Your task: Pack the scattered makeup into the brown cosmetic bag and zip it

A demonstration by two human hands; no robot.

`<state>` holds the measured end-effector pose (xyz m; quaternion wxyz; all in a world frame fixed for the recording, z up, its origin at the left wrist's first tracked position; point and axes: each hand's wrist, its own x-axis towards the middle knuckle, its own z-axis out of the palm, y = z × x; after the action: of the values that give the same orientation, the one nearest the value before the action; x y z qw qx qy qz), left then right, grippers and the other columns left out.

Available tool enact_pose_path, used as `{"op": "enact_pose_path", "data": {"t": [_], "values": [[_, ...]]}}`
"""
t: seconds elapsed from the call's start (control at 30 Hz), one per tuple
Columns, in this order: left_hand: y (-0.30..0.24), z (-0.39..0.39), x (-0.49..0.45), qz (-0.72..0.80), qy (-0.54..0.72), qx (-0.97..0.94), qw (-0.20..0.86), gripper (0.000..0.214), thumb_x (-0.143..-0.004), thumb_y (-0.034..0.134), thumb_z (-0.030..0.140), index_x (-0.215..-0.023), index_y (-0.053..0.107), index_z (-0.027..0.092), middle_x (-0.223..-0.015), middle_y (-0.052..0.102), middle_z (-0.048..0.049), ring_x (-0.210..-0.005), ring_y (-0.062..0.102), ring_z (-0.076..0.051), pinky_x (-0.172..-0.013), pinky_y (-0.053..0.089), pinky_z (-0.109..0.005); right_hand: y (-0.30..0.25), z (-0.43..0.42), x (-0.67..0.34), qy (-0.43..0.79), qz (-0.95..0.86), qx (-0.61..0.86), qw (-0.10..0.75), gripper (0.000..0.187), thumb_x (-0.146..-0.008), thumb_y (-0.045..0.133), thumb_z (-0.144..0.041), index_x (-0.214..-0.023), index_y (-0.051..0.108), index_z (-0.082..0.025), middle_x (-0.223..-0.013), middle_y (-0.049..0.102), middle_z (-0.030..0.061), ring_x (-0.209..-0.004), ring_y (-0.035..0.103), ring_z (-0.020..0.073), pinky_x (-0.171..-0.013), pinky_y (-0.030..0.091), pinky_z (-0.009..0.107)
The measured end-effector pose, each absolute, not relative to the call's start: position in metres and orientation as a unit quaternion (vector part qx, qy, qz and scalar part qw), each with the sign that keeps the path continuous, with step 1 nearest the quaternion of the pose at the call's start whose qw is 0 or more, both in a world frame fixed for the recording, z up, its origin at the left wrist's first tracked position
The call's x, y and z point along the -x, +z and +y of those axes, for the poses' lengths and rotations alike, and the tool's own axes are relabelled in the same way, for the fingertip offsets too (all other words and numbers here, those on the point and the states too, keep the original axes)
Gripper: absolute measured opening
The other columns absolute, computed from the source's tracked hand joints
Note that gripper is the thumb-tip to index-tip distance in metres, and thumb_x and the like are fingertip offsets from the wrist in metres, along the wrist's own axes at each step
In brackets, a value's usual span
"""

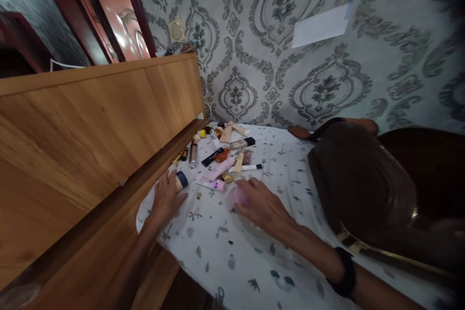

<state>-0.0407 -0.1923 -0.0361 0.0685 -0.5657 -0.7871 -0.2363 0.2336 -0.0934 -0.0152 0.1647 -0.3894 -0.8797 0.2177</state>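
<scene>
My left hand point(167, 198) is at the left edge of the patterned white cloth, its fingers closed over a pale container with a dark blue cap point(182, 180). My right hand point(262, 205), blurred a little and with a black band on the wrist, has its fingers around a rounded pink object point(239, 197). Just beyond it lie a white and pink tube point(212, 183), a longer pink tube point(221, 168) and a small gold item point(227, 178). A white tube with a black cap point(247, 167) rests behind these.
More cosmetics spread toward the wall, among them a black-capped bottle point(242, 143) and a brown tube point(193, 154). A dark brown bag point(363, 189) with a gold zip stands at right. Along the left runs a wooden panel point(101, 111); the cloth point(232, 252) covers the surface.
</scene>
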Motion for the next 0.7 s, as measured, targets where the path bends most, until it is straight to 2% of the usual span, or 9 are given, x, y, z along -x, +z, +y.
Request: {"op": "enact_pose_path", "data": {"t": [0.1, 0.17, 0.3, 0.37, 0.43, 0.57, 0.63, 0.7], "values": [[-0.033, -0.197, 0.048, -0.778, -0.312, 0.546, -0.017, 0.053, -0.082, 0.059, 0.021, -0.133, 0.046, 0.02, -0.128, 0.055, -0.0116, -0.116, 0.055, -0.029, -0.099, 0.044, -0.048, -0.024, -0.093, -0.225, 0.189, -0.887, 0.401, 0.128, 0.036, -0.084, 0.058, -0.025, -0.121, 0.061, -0.025, -0.111, 0.059, 0.01, -0.108, 0.056, 0.0303, -0.079, 0.05, 0.038], [-0.029, -0.198, 0.045, -0.748, -0.399, 0.527, -0.064, 0.047, -0.079, 0.063, 0.024, -0.124, 0.051, 0.02, -0.12, 0.059, -0.009, -0.109, 0.057, -0.027, -0.097, 0.045, -0.044, -0.034, -0.09, -0.226, 0.196, -0.884, 0.396, 0.149, 0.041, -0.085, 0.06, -0.029, -0.126, 0.059, -0.027, -0.109, 0.06, 0.0097, -0.107, 0.056, 0.0309, -0.081, 0.05, 0.04], [-0.02, -0.196, 0.024, -0.582, -0.578, 0.488, -0.298, 0.055, -0.071, 0.077, 0.037, -0.118, 0.054, 0.019, -0.11, 0.061, -0.006, -0.098, 0.061, -0.021, -0.088, 0.051, -0.034, -0.045, -0.091, -0.237, 0.231, -0.865, 0.369, 0.251, 0.055, -0.079, 0.07, -0.033, -0.132, 0.056, -0.026, -0.118, 0.061, 0.0128, -0.111, 0.055, 0.0351, -0.093, 0.048, 0.049], [-0.019, -0.195, 0.005, -0.492, -0.618, 0.45, -0.416, 0.056, -0.073, 0.079, 0.044, -0.118, 0.056, 0.02, -0.111, 0.061, -0.0062, -0.096, 0.062, -0.02, -0.083, 0.053, -0.033, -0.04, -0.099, -0.243, 0.265, -0.845, 0.337, 0.32, 0.054, -0.081, 0.069, -0.036, -0.132, 0.056, -0.025, -0.128, 0.058, 0.0136, -0.121, 0.051, 0.0357, -0.102, 0.043, 0.051], [-0.021, -0.193, -0.017, -0.438, -0.62, 0.415, -0.502, 0.057, -0.074, 0.078, 0.05, -0.118, 0.058, 0.021, -0.112, 0.062, -0.0073, -0.093, 0.064, -0.02, -0.078, 0.056, -0.032, -0.031, -0.111, -0.246, 0.333, -0.82, 0.302, 0.355, 0.053, -0.085, 0.065, -0.042, -0.134, 0.053, -0.026, -0.135, 0.056, 0.0122, -0.127, 0.049, 0.0333, -0.107, 0.041, 0.05], [-0.026, -0.188, -0.063, -0.401, -0.579, 0.404, -0.583, 0.059, -0.076, 0.075, 0.057, -0.12, 0.06, 0.021, -0.106, 0.067, -0.0085, -0.083, 0.067, -0.019, -0.068, 0.056, -0.029, -0.012, -0.135, -0.251, 0.487, -0.744, 0.291, 0.353, 0.072, -0.081, 0.069, -0.048, -0.145, 0.043, -0.028, -0.146, 0.05, 0.0097, -0.133, 0.047, 0.0315, -0.11, 0.038, 0.048], [-0.027, -0.185, -0.082, -0.405, -0.545, 0.422, -0.6, 0.06, -0.08, 0.066, 0.064, -0.119, 0.059, 0.02, -0.095, 0.069, -0.0074, -0.073, 0.067, -0.018, -0.063, 0.055, -0.029, -0.009, -0.14, -0.255, 0.532, -0.7, 0.303, 0.367, 0.075, -0.076, 0.074, -0.048, -0.142, 0.046, -0.027, -0.143, 0.054, 0.009, -0.129, 0.051, 0.031, -0.11, 0.038, 0.046], [-0.027, -0.182, -0.095, -0.43, -0.51, 0.448, -0.596, 0.064, -0.084, 0.052, 0.073, -0.117, 0.057, 0.017, -0.079, 0.068, -0.0052, -0.064, 0.065, -0.019, -0.057, 0.053, -0.029, -0.012, -0.14, -0.263, 0.578, -0.646, 0.312, 0.388, 0.07, -0.071, 0.078, -0.049, -0.133, 0.054, -0.026, -0.13, 0.062, 0.0084, -0.117, 0.058, 0.0289, -0.101, 0.046, 0.042]]}}
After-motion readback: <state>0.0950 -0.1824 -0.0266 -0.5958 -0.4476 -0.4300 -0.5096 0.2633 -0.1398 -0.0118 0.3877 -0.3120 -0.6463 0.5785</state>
